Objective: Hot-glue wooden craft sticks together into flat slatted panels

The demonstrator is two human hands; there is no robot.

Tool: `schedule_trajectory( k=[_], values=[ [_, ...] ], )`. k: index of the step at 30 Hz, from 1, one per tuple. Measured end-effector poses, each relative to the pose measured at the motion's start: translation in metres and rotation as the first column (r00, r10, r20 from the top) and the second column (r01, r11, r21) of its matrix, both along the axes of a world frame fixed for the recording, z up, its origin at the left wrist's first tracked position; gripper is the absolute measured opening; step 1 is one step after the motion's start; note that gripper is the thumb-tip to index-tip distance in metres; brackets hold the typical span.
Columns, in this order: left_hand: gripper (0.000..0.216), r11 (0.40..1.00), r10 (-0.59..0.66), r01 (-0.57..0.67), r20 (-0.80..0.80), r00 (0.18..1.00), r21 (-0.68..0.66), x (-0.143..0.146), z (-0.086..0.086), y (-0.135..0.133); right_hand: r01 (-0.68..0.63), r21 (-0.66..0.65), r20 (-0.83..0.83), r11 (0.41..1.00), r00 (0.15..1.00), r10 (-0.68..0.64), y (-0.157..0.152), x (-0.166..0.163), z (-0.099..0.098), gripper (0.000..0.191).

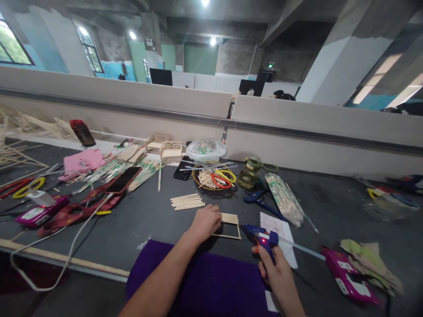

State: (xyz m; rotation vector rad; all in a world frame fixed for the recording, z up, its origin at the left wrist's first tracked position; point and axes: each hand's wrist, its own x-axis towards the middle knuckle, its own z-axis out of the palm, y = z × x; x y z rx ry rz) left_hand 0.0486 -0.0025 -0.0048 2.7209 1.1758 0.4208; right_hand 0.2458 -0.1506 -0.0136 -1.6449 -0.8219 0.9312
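My left hand (pixel 205 223) is closed on the left side of a small wooden stick frame (pixel 230 226) lying on the dark table (pixel 155 220). My right hand (pixel 276 269) grips a blue glue gun (pixel 262 237) with a red light, its nozzle pointing left at the frame's right corner. A glue stick (pixel 299 246) pokes out of the gun's back. A purple cloth (pixel 205 281) lies under my forearms. A loose pile of cut sticks (pixel 187 201) rests just beyond my left hand.
A basket (pixel 214 178) with sticks and red-yellow scissors, a glass jar (pixel 250 172), blue pliers (pixel 261 200), a bag of sticks (pixel 284 199), paper (pixel 279 235), pink boxes (pixel 350 277) and a phone (pixel 123 179) crowd the table. Grey partition walls (pixel 297 127) stand behind.
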Motion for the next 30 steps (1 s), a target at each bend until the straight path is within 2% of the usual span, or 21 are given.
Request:
schedule_trajectory(
  k=[12,30],
  values=[
    [0.010,1.000,0.013,-0.013,0.047,0.999,0.009,0.000,-0.003,0.002,-0.058,0.016,0.147,0.998,0.988,0.055,0.001,0.002,-0.011,0.042],
    [0.008,1.000,0.001,-0.001,0.021,1.000,0.029,0.000,-0.002,0.003,-0.080,0.062,0.122,0.995,0.990,0.072,0.000,0.002,-0.012,0.036]
  ],
)
